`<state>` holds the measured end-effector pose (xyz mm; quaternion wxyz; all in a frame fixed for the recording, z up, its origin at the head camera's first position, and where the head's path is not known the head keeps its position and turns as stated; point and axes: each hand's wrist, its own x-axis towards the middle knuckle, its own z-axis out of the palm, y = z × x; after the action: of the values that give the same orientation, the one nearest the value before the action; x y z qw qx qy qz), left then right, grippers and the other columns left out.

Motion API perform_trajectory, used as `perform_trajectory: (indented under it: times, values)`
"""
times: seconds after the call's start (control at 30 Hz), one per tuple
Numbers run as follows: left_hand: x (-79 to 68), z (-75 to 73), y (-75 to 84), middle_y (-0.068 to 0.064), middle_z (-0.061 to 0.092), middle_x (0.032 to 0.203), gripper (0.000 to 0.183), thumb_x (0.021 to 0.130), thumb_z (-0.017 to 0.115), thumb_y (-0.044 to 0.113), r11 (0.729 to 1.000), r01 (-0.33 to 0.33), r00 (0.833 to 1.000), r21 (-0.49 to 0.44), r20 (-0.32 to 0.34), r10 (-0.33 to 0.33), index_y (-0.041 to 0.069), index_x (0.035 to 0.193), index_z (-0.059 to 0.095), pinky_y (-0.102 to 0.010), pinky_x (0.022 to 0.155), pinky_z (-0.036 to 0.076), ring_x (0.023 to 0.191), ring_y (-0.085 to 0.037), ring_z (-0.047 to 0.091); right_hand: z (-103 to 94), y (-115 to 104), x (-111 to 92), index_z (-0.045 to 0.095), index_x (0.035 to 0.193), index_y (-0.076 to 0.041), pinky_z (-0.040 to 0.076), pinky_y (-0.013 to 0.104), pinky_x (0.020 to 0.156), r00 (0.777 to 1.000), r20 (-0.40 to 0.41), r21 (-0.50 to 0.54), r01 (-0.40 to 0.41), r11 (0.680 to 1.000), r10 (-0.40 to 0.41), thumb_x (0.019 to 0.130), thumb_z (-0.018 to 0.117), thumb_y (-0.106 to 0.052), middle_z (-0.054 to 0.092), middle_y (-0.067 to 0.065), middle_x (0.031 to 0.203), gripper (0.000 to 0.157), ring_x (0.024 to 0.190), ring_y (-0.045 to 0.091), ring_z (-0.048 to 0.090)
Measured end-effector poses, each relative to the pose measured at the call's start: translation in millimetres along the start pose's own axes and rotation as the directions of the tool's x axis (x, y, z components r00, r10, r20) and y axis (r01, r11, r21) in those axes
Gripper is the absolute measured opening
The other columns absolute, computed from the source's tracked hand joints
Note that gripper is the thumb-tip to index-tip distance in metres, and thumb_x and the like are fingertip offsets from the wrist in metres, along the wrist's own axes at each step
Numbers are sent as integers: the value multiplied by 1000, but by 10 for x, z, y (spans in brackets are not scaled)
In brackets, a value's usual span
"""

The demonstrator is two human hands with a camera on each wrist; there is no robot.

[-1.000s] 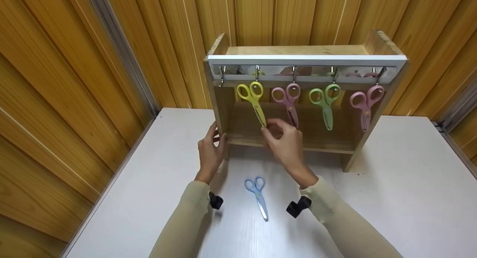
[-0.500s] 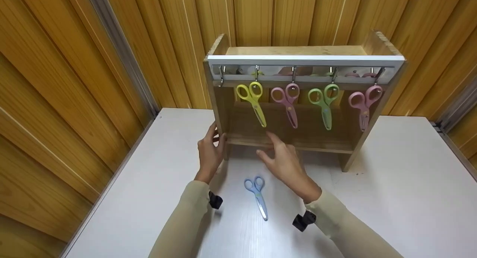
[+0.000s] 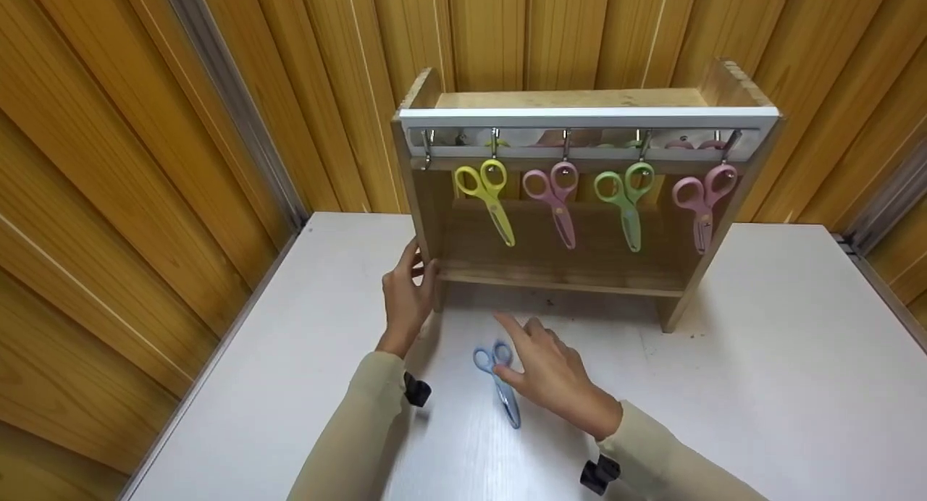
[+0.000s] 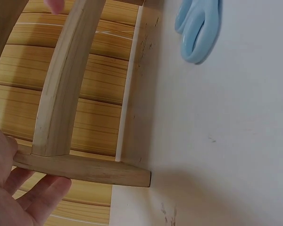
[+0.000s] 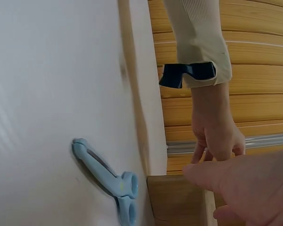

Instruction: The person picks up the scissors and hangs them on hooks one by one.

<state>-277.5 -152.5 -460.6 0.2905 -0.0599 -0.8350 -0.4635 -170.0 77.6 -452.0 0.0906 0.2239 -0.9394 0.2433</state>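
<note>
On the white table lie light blue scissors, handles toward the wooden shelf. My right hand hovers over them with fingers spread and nothing held; its thumb overlaps the scissors in the head view. My left hand grips the shelf's left side panel, fingers on its outer side. From the hooks hang yellow scissors, pink scissors, green scissors and, at the far right, more pink scissors. The leftmost hook bears nothing.
A white hook rail spans the shelf's top front. Wood-panelled walls close in the back and left of the white table. A black wrist mount sits on the left sleeve, another on the right.
My right hand has let go of the yellow scissors' tip and come down toward me, over the blue scissors. The left hand stays on the side panel.
</note>
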Motion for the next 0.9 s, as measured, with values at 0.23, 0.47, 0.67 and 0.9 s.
perform_trajectory:
  times: [0.23,0.47,0.67,0.9]
  values:
    - [0,7,-18,-13,69,132,51,101,66,11,1000,4,1000,-10,-1,-4,13,150,53,-38,85,62,103,-29,74,132,16,-111,51,149,-20,46,33,50,997,75,3,5,1000,-6,84,86,-33,55,10,102,75,80,21,54]
    - [-12,14,-46,-16,70,128,51,100,67,9,1000,-31,999,-4,-14,31,10,149,53,-46,85,62,100,-33,74,238,16,-247,54,145,-20,45,33,53,993,103,-14,51,999,-50,82,88,-35,54,6,98,73,79,18,50]
    - [-10,21,-47,-18,69,129,51,100,68,8,999,-47,999,-7,-19,47,8,148,53,-50,85,62,101,-35,74,300,33,-321,57,142,-16,44,30,51,992,78,-54,103,993,-99,78,90,-32,56,8,97,75,77,17,50]
    - [3,15,-26,-17,70,127,51,99,68,9,999,-42,999,-1,-22,42,9,148,54,-50,86,61,100,-34,74,297,62,-339,61,138,-14,45,31,49,993,73,-76,96,992,-91,77,91,-29,58,8,94,69,75,17,50]
